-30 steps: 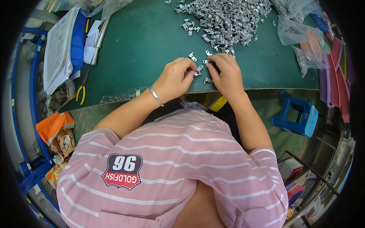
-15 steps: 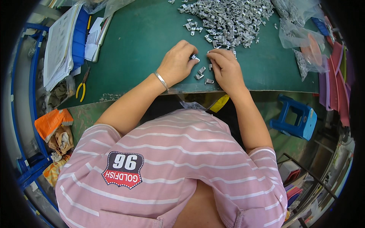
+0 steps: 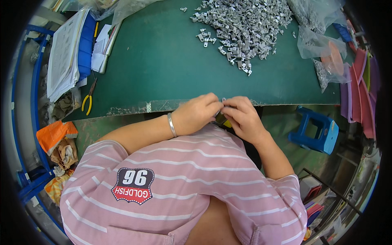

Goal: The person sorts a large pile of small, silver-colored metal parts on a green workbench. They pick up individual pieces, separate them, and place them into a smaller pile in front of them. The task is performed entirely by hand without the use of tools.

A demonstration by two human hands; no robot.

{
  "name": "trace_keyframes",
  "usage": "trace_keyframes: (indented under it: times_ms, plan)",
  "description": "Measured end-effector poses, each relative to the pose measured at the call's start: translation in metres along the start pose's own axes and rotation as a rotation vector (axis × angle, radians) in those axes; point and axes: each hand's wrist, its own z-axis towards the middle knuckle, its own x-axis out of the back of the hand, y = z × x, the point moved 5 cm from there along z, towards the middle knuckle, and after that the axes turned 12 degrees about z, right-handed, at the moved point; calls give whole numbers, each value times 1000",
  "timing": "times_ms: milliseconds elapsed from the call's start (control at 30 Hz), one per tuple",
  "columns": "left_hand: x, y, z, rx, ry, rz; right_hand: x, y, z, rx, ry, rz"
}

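Note:
My left hand (image 3: 199, 113), with a silver bangle at the wrist, is at the near edge of the green table, its fingers and thumb closed. Fingertip to fingertip with it, my right hand (image 3: 243, 117) is also closed in a pinch. A small metal bracket (image 3: 223, 99) peeks out between the fingertips of both hands; most of it is hidden, as is anything else in the fingers. Farther off, a large heap of the same small silver brackets (image 3: 255, 30) spreads over the tabletop, with a few lying loose at its left side.
Yellow-handled pliers (image 3: 87, 103) lie at the table's left edge, near a blue tray (image 3: 85, 47) with papers on it. Clear plastic bags of metal parts (image 3: 321, 75) lie at the right. A blue stool (image 3: 314, 130) stands on the floor to the right, below the table's edge (image 3: 126, 109).
Both hands have drawn back toward me to the table's edge and come together. The few loose brackets between them no longer show there. Some brackets now trail from the heap's near side.

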Motion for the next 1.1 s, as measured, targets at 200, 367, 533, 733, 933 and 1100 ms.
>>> trace_keyframes:
  times_ms: [200, 367, 533, 733, 933, 1100]
  plan:
    - [27, -29, 29, 1, 198, 121, 33, 16, 19, -70, 288, -266]
    - [55, -109, 75, 368, 422, 444, 31, 65, 52, -247, 388, -398]
    - [24, -101, 71, 174, 294, 333, 13, 56, 57, -168, 311, -186]
    - [22, -57, 42, 101, 290, 91, 14, 39, 34, -125, 243, -34]
    - [41, -51, 16, 339, 335, -69, 39, 26, 12, -300, 440, -76]
    - [32, -46, 11, 379, 386, -365, 23, 28, 13, -219, 373, -212]
